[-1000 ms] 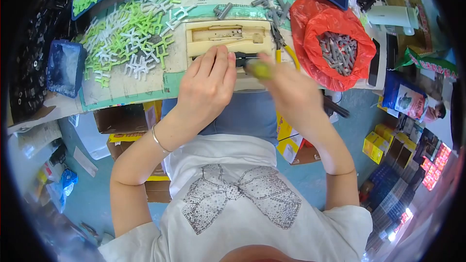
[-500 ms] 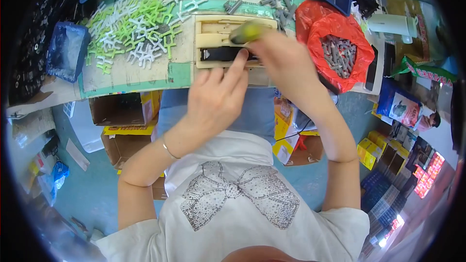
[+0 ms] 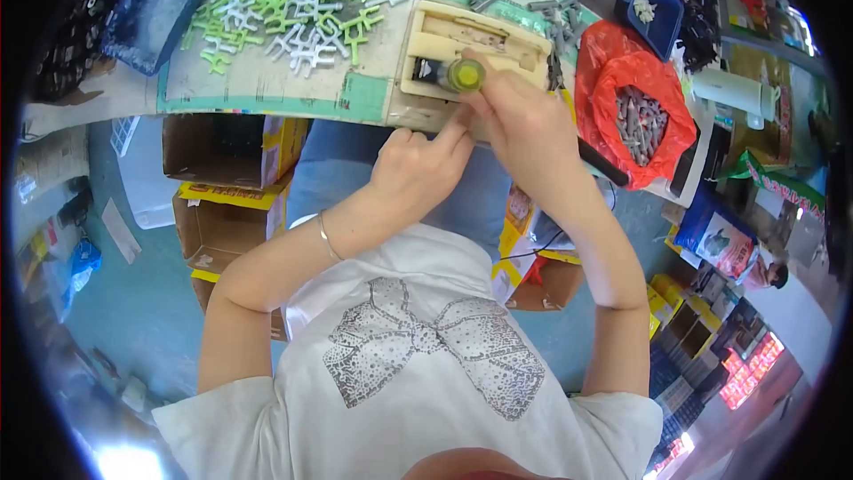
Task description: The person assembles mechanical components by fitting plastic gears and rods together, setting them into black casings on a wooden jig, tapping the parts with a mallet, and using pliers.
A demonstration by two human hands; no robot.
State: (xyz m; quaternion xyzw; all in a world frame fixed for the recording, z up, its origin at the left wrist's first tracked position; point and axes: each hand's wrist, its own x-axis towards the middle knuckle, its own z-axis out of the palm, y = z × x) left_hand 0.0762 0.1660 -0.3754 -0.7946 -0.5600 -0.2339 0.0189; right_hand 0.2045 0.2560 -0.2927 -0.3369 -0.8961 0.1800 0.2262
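Note:
My right hand [image 3: 529, 111] is closed around a tool with a round yellow-green end [image 3: 466, 76] and a dark grey body. The tool's kind is unclear. It covers part of a black part [image 3: 428, 70] lying in the front slot of a cream-coloured fixture [image 3: 524, 60]. My left hand [image 3: 422, 169] is at the fixture's front edge, just below the tool. Its index finger stretches forward while the outer fingers are bent. The fingertips come close to my right hand, which partly hides them; whether they touch the black part cannot be seen.
Green and white forked pieces [image 3: 311, 13] spread over the bench at left, beside a blue tray [image 3: 153, 16]. A red bag [image 3: 597, 58] of grey parts stands right of the fixture. Grey pieces [image 3: 555, 13] lie behind it. Cardboard boxes [image 3: 213, 213] are under the bench.
The view has shifted, so the bench sits higher and further right. My right hand's tool has moved from above the fixture's rear section to over the black part. My left fingertips have drawn toward the front edge.

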